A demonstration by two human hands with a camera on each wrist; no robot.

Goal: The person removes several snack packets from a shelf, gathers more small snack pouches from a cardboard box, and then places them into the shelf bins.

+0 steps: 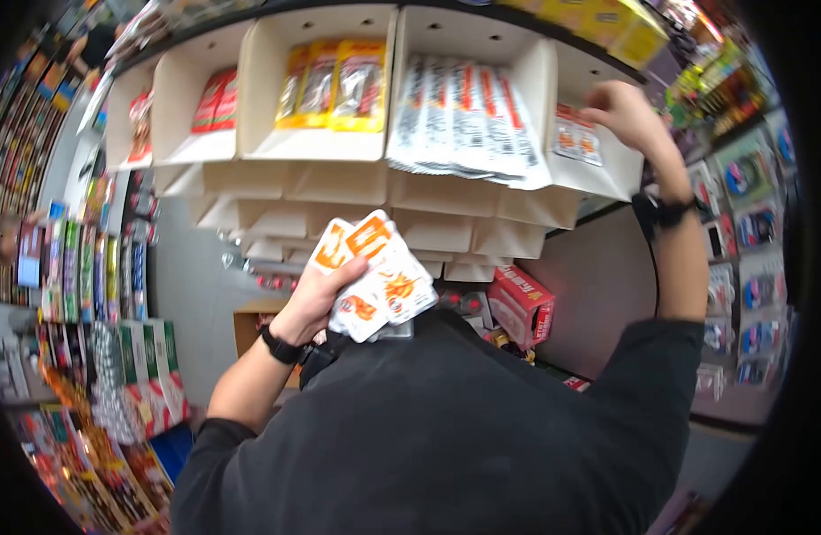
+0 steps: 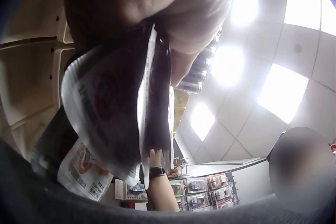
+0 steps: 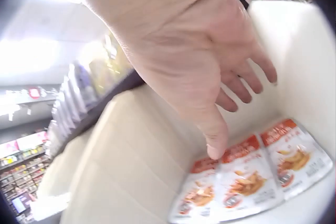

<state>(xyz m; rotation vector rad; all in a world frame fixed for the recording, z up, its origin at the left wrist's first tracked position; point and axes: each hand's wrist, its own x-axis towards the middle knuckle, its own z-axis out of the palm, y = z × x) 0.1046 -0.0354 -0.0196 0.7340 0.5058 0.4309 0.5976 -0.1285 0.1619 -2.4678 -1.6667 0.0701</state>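
My left hand (image 1: 323,290) grips a fanned bunch of white and orange snack packets (image 1: 375,276) in front of the dark shirt, thumb across their upper part. From below, the left wrist view shows the packets (image 2: 110,103) hanging from the left hand (image 2: 152,8). My right hand (image 1: 629,116) is raised at the far right bin of the top row. Its fingers are spread and hold nothing, as the right wrist view of the right hand (image 3: 194,61) shows. Just below the thumb, a row of similar white and orange packets (image 3: 249,176) lies in that bin.
Neighbouring bins hold long silver-white packets (image 1: 464,116), yellow packets (image 1: 335,85) and red packets (image 1: 216,101). More tiers of cream bins (image 1: 339,185) step down below. A red box (image 1: 522,308) stands low on the right. Hanging blister packs (image 1: 756,223) line the right side.
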